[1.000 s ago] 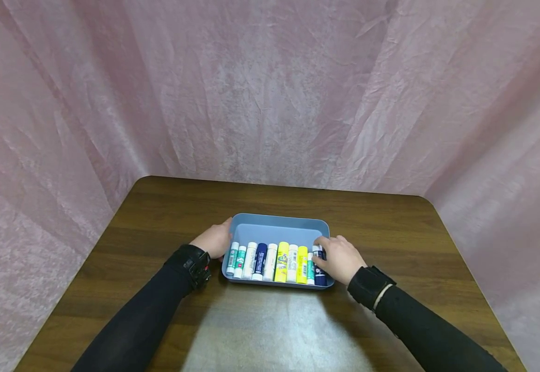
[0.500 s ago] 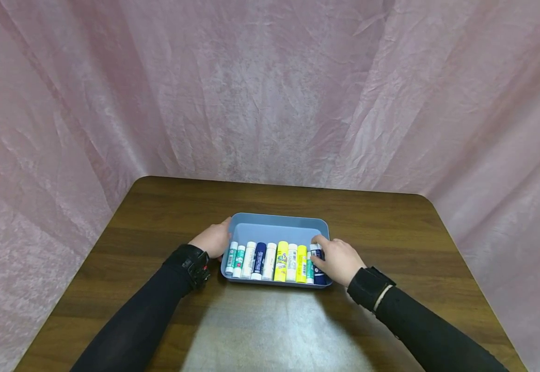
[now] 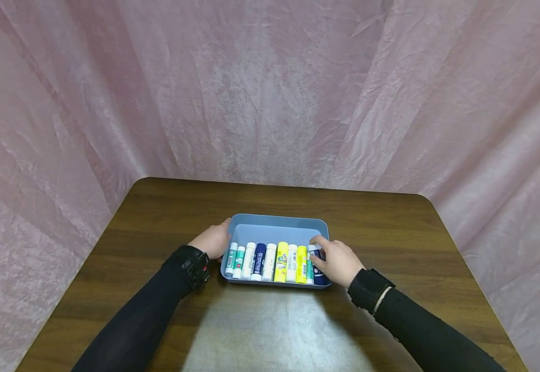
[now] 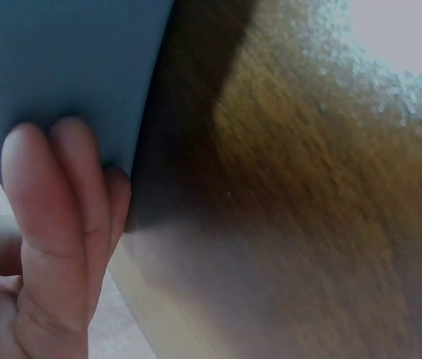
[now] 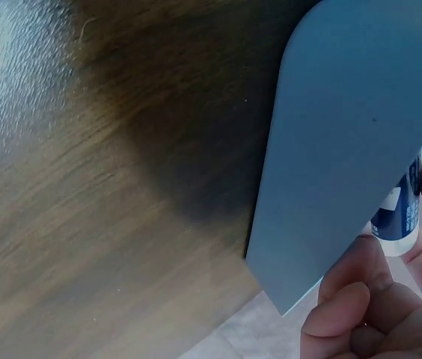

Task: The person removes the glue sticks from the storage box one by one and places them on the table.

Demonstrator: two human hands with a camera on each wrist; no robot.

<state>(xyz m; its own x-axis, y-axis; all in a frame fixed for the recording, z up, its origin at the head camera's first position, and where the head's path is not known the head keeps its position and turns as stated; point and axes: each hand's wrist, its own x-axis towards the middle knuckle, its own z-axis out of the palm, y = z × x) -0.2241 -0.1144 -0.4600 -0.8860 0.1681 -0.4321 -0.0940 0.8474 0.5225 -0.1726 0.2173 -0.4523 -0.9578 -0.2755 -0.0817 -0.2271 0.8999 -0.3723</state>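
A blue tray (image 3: 274, 219) on the table carries a row of several glue sticks, green-and-white, white, yellow and navy, side by side along its near part. My left hand (image 3: 213, 240) is at the tray's left end. In the left wrist view, its fairly straight fingers (image 4: 43, 187) press the outer wall. Over the right end reaches my right hand (image 3: 339, 261), its thumb and finger pinching the navy glue stick (image 3: 317, 253) at the end of the row. That stick leans slightly left at its far end. Its white tip shows between the fingers in the right wrist view.
The wooden table (image 3: 195, 201) extends around the tray, with a bright reflection in front of it. Pink curtain cloth (image 3: 270, 103) hangs behind the table's far edge and at both sides. The tray wall (image 5: 346, 134) hides most of the row from the right wrist view.
The far end of the navy glue stick has shifted slightly left under my right hand, toward its green neighbour. My left hand stays at the tray's left end.
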